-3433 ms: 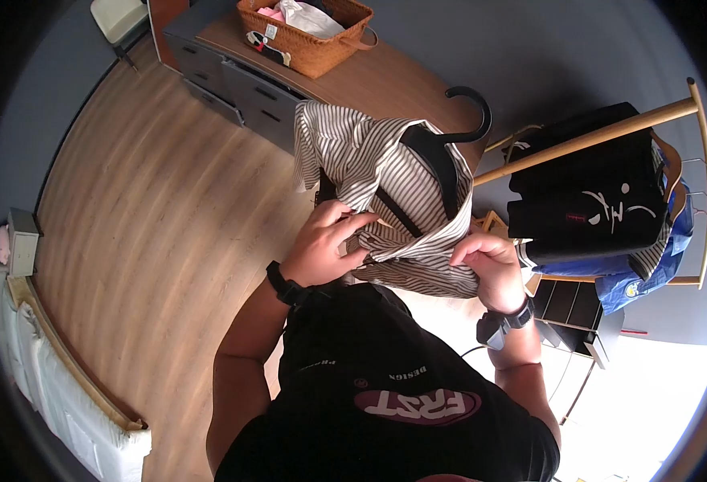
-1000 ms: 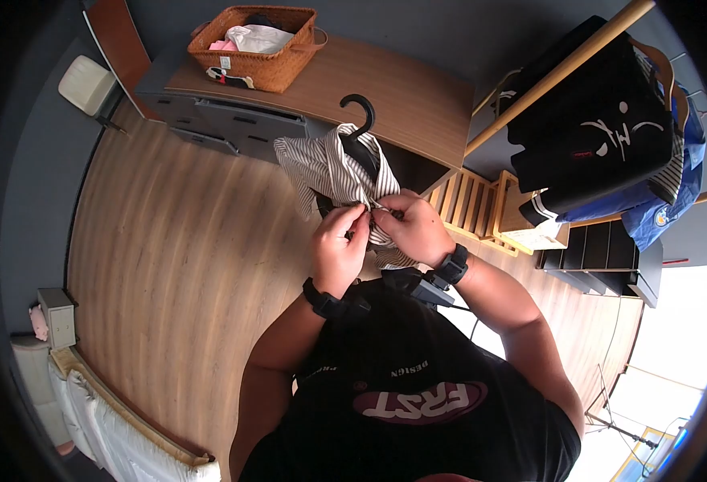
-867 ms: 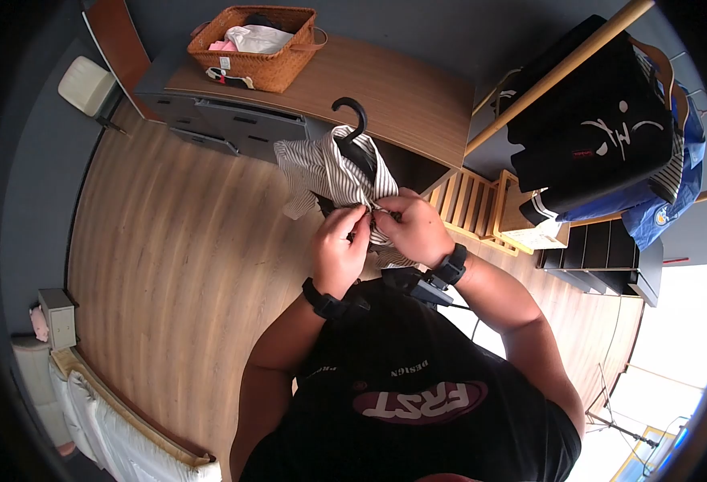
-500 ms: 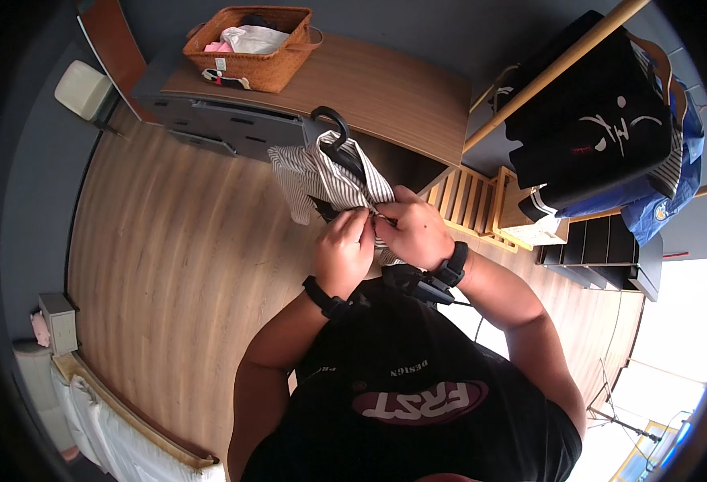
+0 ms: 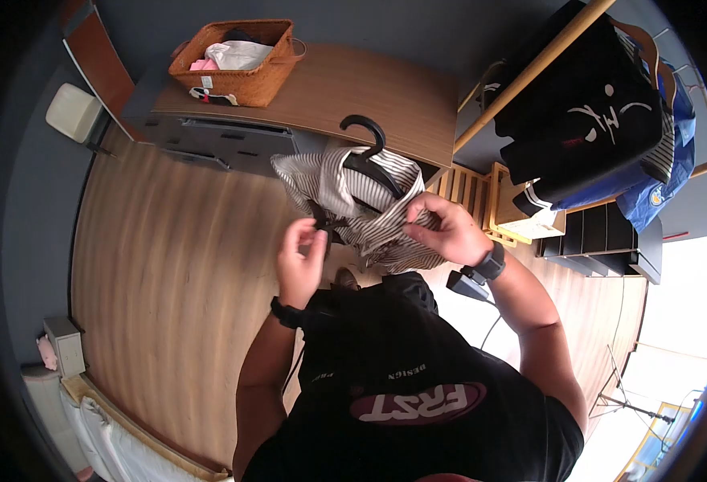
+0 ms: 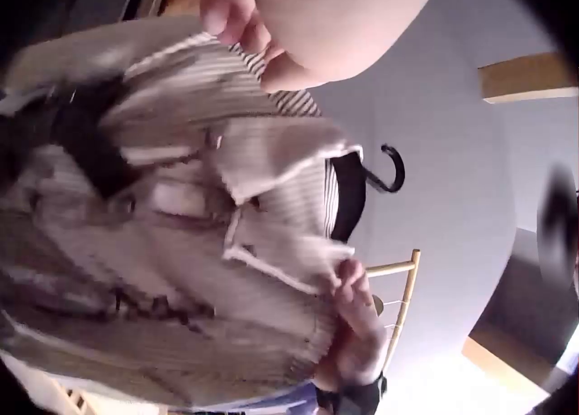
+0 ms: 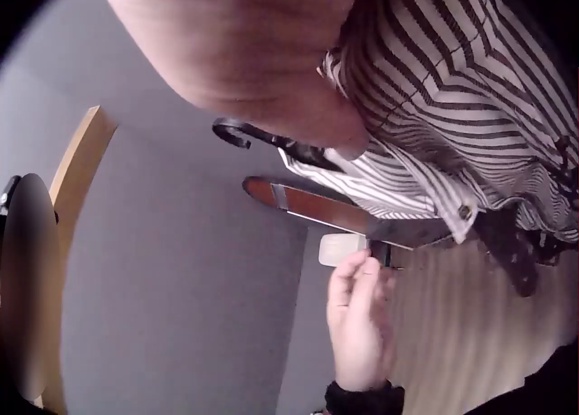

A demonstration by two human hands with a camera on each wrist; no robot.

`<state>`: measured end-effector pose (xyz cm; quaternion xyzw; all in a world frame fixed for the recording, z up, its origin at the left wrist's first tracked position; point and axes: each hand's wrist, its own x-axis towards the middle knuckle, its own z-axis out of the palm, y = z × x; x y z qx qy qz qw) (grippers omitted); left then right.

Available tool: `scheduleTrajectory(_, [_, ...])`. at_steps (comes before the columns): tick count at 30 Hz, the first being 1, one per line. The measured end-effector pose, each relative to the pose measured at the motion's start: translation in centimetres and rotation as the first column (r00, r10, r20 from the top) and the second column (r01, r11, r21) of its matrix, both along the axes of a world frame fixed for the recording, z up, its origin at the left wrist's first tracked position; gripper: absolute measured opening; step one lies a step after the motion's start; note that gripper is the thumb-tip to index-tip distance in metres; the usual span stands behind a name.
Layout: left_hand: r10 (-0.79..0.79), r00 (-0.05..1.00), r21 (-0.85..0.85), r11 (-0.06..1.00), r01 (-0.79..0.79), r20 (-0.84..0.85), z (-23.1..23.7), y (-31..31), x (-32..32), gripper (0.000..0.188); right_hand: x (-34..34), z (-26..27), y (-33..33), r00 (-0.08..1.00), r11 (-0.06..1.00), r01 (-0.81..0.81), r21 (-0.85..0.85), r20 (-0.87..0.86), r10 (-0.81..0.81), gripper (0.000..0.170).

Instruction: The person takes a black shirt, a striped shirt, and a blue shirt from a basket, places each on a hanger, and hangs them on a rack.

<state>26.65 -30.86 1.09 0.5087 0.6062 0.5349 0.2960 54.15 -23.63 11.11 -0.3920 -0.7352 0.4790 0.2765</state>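
Note:
A striped collared shirt (image 5: 393, 238) hangs in front of the person on a black hanger (image 5: 373, 173), whose hook rises free above the collar. My right hand (image 5: 454, 233) is at the shirt's front edge below the collar, thumb and index finger pinching the cloth. In the left wrist view the right hand's fingertips (image 6: 347, 272) meet the fabric beside the collar. My left hand (image 5: 299, 261) is left of the shirt, fingers loosely bent, near a dark strip that hangs there. The right wrist view shows the left hand (image 7: 357, 320) apart from the cloth, holding nothing visible.
Behind the shirt stands a low cabinet (image 5: 353, 84) bearing a woven basket (image 5: 245, 80) of clothes. At the right, a wooden rack (image 5: 542, 64) carries a black garment (image 5: 574, 128) and a blue one. A white chair (image 5: 73, 112) stands far left; a slatted wooden piece (image 5: 459, 186) is behind the shirt.
The hands, together at the shirt front half a second ago, have parted: the left moved left off the cloth, the right moved right. The shirt front has spread wider and the hanger hook shifted right.

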Motion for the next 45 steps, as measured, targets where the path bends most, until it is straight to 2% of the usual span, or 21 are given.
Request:
scheduleTrajectory(1, [0.062,0.997,-0.007,0.998,-0.063,-0.046,0.0,0.3,-1.0,0.029,0.7,0.3,-0.2,0.999,0.999,-0.017,0.029,0.032,0.016,0.021])
scheduleTrajectory(3, [0.116,0.941,0.15,0.986,-0.071,-0.318,3.6,1.7,-2.2,0.036,2.1,0.7,-0.4,0.997,0.999,-0.03,0.031,0.073,0.028,0.025])
scheduleTrajectory(4, [0.125,0.916,0.263,0.965,-0.022,-0.382,4.4,2.8,-2.5,0.047,2.7,0.9,-0.5,0.995,0.999,-0.036,0.034,0.094,0.033,0.027])
scheduleTrajectory(7, [0.051,0.708,0.276,0.939,0.206,-0.704,9.1,5.6,-2.7,0.055,3.6,2.5,-1.2,0.996,1.0,0.005,0.004,0.088,-0.005,0.027])
scheduleTrajectory(8, [-0.01,0.706,0.294,0.905,0.307,-0.708,8.9,6.7,-3.0,0.045,4.2,2.1,-1.3,0.999,0.999,0.018,0.036,0.041,-0.02,0.032])
scheduleTrajectory(11, [-0.34,0.753,0.092,0.88,0.466,-0.563,6.6,8.6,-3.9,0.028,5.4,2.8,-2.0,0.983,0.987,0.154,-0.032,-0.096,-0.157,0.039])
scheduleTrajectory(12, [-0.333,0.772,0.157,0.862,0.482,-0.541,6.6,9.1,-3.3,0.02,5.9,3.3,-2.1,0.977,0.979,0.196,-0.062,-0.071,-0.2,0.048])
scheduleTrajectory(13, [-0.325,0.773,0.172,0.859,0.482,-0.544,6.9,9.5,-2.8,0.021,6.7,4.5,-2.3,0.972,0.972,0.231,-0.039,0.058,-0.228,0.058])
scheduleTrajectory(15, [-0.311,0.776,0.195,0.855,0.481,-0.548,7.2,10.1,-1.8,0.021,7.6,5.9,-2.7,0.903,0.931,0.328,0.158,0.236,-0.358,0.059])
scheduleTrajectory(16, [-0.307,0.789,0.204,0.858,0.472,-0.532,7.4,10.3,-1.2,0.021,9.1,5.2,-2.6,0.864,0.889,0.259,0.378,0.322,-0.388,0.047])
scheduleTrajectory(17, [-0.303,0.8,0.213,0.86,0.463,-0.517,7.6,10.7,-0.5,0.021,10.5,4.8,-2.8,0.813,0.862,0.218,0.458,0.402,-0.42,0.036])
scheduleTrajectory(19, [-0.318,0.791,0.228,0.842,0.489,-0.523,8.3,11.5,1.2,0.022,12.3,3.6,-3.8,0.783,0.836,0.262,0.482,0.4,-0.476,0.032])
scheduleTrajectory(21, [-0.356,0.744,0.241,0.792,0.561,-0.565,9.2,11.7,3.3,0.022,12.8,3.2,-5.7,0.709,0.817,0.445,0.366,0.413,-0.572,0.028])
scheduleTrajectory(25, [-0.483,0.733,0.244,0.729,0.64,-0.478,10.0,12.1,8.8,0.025,16.2,1.4,-9.0,0.62,0.671,0.513,0.535,0.31,-0.721,0.018])
scheduleTrajectory(28, [-0.567,0.69,0.243,0.665,0.706,-0.45,10.8,12.2,11.8,0.041,20.0,1.5,-12.3,0.511,0.535,0.563,0.63,0.243,-0.825,0.016])
scheduleTrajectory(30, [-0.573,0.7,0.229,0.681,0.696,-0.425,8.8,12.8,12.9,0.045,23.1,1.3,-15.3,0.376,0.453,0.643,0.617,0.261,-0.889,0.015])
scheduleTrajectory(33, [-0.687,0.63,-0.078,0.696,0.714,-0.363,2.1,13.6,12.5,0.033,28.4,1.4,-20.8,0.18,0.319,0.71,0.628,0.277,-0.944,0.015])
scheduleTrajectory(35, [-0.731,0.525,-0.242,0.657,0.714,-0.437,-3.8,12.8,11.0,0.031,31.1,2.1,-24.6,-0.02,0.165,0.735,0.658,0.264,-0.964,0.015])
scheduleTrajectory(40, [-0.794,0.588,-0.678,0.518,0.521,-0.155,-20.0,7.7,7.1,0.034,39.9,5.1,-32.1,-0.461,-0.133,0.614,0.778,0.218,-0.86,0.02])
scheduleTrajectory(42, [-0.822,0.55,-0.812,0.417,0.409,-0.146,-22.7,5.1,6.5,0.034,43.2,7.6,-33.5,-0.601,-0.208,0.502,0.839,0.165,-0.782,0.023])
scheduleTrajectory(45, [-0.873,0.473,-0.932,0.265,0.246,-0.123,-22.6,3.0,8.2,0.032,48.2,11.8,-34.0,-0.721,-0.254,0.451,0.855,0.182,-0.669,0.034])
